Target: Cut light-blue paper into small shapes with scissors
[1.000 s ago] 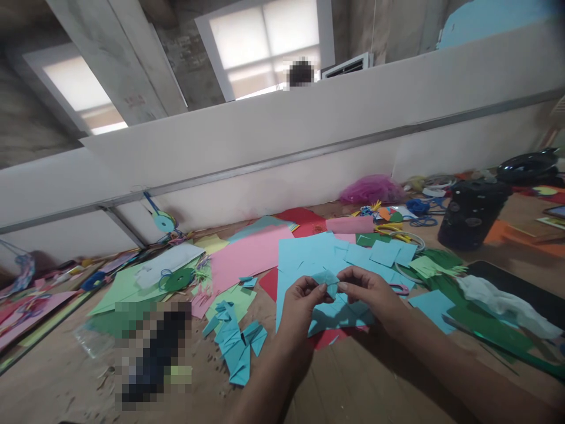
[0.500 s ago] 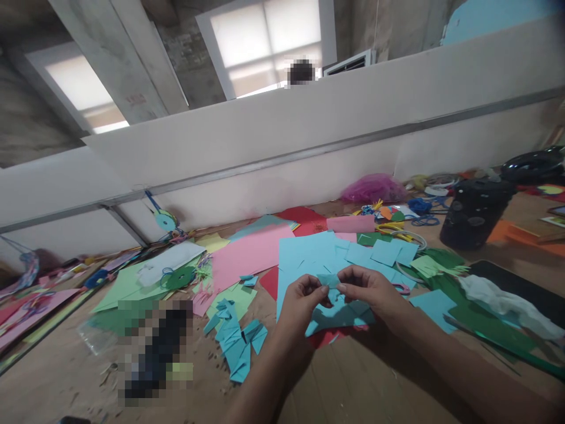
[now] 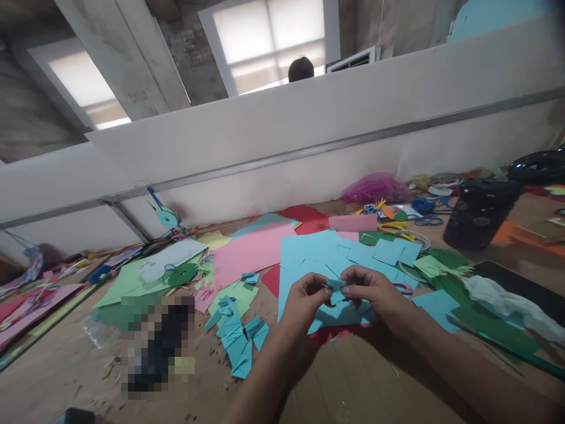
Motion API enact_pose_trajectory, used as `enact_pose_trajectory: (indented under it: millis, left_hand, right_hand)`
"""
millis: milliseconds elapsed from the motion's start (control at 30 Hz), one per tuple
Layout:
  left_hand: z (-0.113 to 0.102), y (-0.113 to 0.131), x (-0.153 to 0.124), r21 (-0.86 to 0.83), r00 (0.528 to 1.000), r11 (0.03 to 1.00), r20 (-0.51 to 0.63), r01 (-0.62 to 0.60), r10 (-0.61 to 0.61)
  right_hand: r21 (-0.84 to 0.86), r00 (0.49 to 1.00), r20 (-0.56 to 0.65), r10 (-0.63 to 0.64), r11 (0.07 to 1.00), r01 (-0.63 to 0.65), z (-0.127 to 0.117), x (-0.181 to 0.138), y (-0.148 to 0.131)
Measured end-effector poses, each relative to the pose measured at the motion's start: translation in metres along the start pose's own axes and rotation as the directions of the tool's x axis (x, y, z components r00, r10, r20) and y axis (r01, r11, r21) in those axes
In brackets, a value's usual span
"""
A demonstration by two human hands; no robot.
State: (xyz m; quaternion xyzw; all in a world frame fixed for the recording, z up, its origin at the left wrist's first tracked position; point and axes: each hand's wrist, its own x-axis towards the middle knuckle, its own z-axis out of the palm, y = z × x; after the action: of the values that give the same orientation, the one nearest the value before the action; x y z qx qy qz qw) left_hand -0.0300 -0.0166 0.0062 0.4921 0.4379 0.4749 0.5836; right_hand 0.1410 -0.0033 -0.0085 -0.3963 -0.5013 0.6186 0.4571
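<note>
A small folded piece of light blue paper (image 3: 335, 286) is pinched between both my hands above the wooden table (image 3: 362, 388). My left hand (image 3: 302, 303) grips its left side with closed fingers. My right hand (image 3: 373, 290) holds its right side, fingertips pressed together. Under my hands lie large light blue sheets (image 3: 309, 253) and cut blue squares (image 3: 391, 252). A heap of folded blue pieces (image 3: 236, 338) lies to the left of my left forearm.
Pink (image 3: 251, 250), green (image 3: 132, 280) and red (image 3: 304, 215) paper sheets cover the table's far side. A black cylindrical object (image 3: 479, 212) stands at right, with a black tray (image 3: 525, 288) and white cloth (image 3: 503, 300) near it. A white partition (image 3: 309, 135) runs behind; a person's head (image 3: 301, 69) shows above it.
My hands have squeezed the blue piece smaller and flatter between the fingertips. The view has shifted slightly; my hands stay in about the same place.
</note>
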Motion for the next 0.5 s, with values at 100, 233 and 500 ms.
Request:
enact_pose_trajectory:
  millis: [100,233,500]
  left_hand:
    - [0.0,0.001,-0.001,-0.038,1.0,0.999,0.015,0.018,-0.018]
    - [-0.001,-0.001,-0.001,-0.105,0.999,0.993,-0.015,0.05,-0.052]
    - [-0.003,-0.007,-0.002,-0.292,0.984,0.948,-0.084,0.129,-0.159]
  right_hand:
    - [0.001,1.0,-0.021,-0.021,1.0,0.021,0.002,-0.003,-0.003]
    - [-0.015,0.999,0.023,-0.047,0.999,0.048,0.003,-0.003,-0.006]
    - [-0.27,0.977,0.11,-0.181,0.941,0.204,0.003,-0.006,-0.011]
